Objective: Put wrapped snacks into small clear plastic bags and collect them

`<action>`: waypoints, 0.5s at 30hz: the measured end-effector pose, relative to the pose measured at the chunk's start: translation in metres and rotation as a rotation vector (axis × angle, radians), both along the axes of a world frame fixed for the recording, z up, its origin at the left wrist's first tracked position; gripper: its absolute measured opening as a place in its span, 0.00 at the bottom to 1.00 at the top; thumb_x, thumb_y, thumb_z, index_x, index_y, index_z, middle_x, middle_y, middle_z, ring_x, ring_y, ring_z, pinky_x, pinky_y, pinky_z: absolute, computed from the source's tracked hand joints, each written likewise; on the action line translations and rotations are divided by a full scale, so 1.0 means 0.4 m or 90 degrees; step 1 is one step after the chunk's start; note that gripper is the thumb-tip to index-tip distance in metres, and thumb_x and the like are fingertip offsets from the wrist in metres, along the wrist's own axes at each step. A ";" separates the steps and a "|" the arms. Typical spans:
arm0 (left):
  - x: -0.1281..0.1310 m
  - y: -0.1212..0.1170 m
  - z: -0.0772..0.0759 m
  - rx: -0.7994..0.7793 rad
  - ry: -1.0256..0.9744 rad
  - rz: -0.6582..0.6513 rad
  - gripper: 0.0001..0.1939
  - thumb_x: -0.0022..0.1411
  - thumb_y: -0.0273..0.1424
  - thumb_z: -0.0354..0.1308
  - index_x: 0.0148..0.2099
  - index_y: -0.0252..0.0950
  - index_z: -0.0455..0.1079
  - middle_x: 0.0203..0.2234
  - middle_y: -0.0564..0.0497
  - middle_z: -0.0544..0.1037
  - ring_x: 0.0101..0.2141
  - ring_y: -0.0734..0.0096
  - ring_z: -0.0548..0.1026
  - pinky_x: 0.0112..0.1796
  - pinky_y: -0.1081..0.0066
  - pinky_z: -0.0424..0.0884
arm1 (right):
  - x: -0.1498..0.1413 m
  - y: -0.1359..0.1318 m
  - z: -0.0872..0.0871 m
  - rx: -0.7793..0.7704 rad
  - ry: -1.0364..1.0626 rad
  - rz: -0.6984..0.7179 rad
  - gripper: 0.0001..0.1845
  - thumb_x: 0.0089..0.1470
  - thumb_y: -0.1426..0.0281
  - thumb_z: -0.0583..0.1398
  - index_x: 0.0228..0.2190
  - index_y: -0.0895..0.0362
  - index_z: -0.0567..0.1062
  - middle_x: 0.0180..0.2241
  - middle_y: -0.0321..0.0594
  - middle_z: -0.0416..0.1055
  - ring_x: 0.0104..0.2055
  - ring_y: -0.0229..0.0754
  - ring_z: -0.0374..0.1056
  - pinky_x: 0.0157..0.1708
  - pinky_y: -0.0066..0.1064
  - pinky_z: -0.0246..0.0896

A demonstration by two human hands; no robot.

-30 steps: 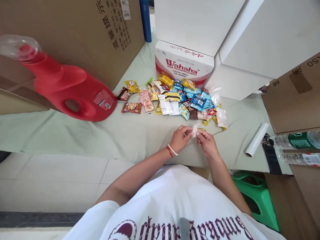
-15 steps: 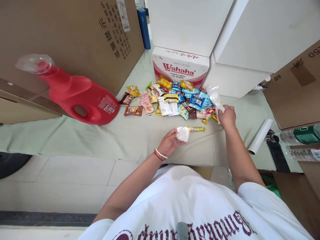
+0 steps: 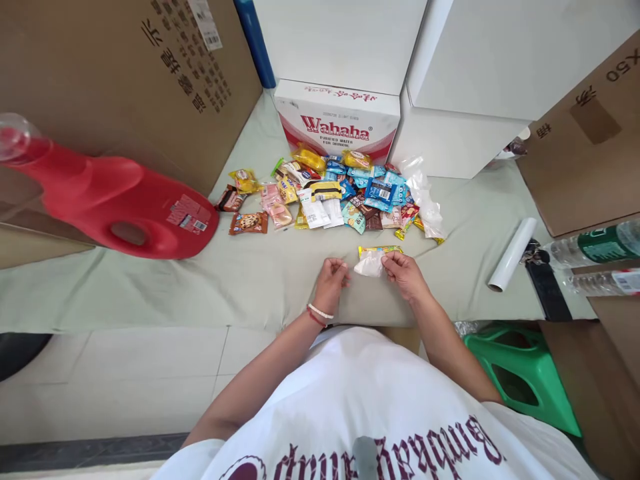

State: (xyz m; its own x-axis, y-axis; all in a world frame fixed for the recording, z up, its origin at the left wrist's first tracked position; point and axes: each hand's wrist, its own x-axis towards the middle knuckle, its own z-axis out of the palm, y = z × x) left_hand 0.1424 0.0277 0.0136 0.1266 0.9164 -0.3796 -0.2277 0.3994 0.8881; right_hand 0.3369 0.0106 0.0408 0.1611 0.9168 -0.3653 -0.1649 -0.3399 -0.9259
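Observation:
My right hand [image 3: 406, 275] pinches the right edge of a small folded whitish plastic bag [image 3: 369, 264] above the front of the cloth. Just left of the bag is my left hand [image 3: 332, 283], its fingertips pressed together; whether anything thin is between them I cannot make out. Behind the bag lies a thin yellow snack stick [image 3: 380, 250], partly covered by it. Farther back spreads a pile of wrapped snacks, with a blue packet [image 3: 380, 191], white packets [image 3: 314, 208] and a brown cookie packet [image 3: 249, 223]. Crumpled clear plastic bags [image 3: 424, 197] lie along its right side.
A large red detergent bottle [image 3: 125, 207] leans at the left by a cardboard box [image 3: 115, 87]. Behind the snacks stands a Wahaba-style water carton [image 3: 340, 123]. To the right are a white roll [image 3: 513, 255] and plastic bottles [image 3: 595, 247]; a green stool [image 3: 530, 373] stands below.
My right hand has come from the clear bags at the pile's right to the front middle and now holds the small plastic bag. My left hand has let go of it.

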 end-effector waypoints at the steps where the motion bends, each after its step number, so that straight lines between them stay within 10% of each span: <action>1: 0.002 -0.007 0.009 0.073 0.065 0.017 0.16 0.57 0.42 0.67 0.38 0.38 0.68 0.33 0.52 0.73 0.33 0.72 0.71 0.35 0.70 0.70 | 0.003 0.001 0.003 0.000 -0.018 0.004 0.24 0.40 0.48 0.72 0.25 0.54 0.73 0.20 0.29 0.56 0.22 0.33 0.48 0.20 0.27 0.44; 6: 0.018 -0.018 0.048 0.285 0.190 -0.141 0.11 0.56 0.39 0.68 0.39 0.38 0.76 0.32 0.51 0.74 0.33 0.70 0.70 0.34 0.70 0.65 | -0.011 -0.001 0.011 0.027 -0.054 0.059 0.23 0.46 0.48 0.70 0.25 0.53 0.72 0.20 0.30 0.57 0.22 0.34 0.49 0.21 0.28 0.46; 15: 0.015 0.004 0.030 0.141 0.061 -0.125 0.14 0.56 0.42 0.67 0.34 0.36 0.74 0.26 0.54 0.74 0.28 0.73 0.68 0.33 0.71 0.64 | -0.037 -0.013 -0.001 0.033 0.018 0.123 0.23 0.43 0.53 0.73 0.36 0.53 0.76 0.32 0.36 0.72 0.33 0.39 0.65 0.29 0.28 0.64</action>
State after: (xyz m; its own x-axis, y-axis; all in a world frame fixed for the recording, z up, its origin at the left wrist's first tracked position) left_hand 0.1482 0.0295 0.0256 0.2821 0.9399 -0.1924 -0.0763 0.2218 0.9721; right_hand 0.3221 0.0053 0.0404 -0.0297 0.9473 -0.3190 -0.1275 -0.3201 -0.9388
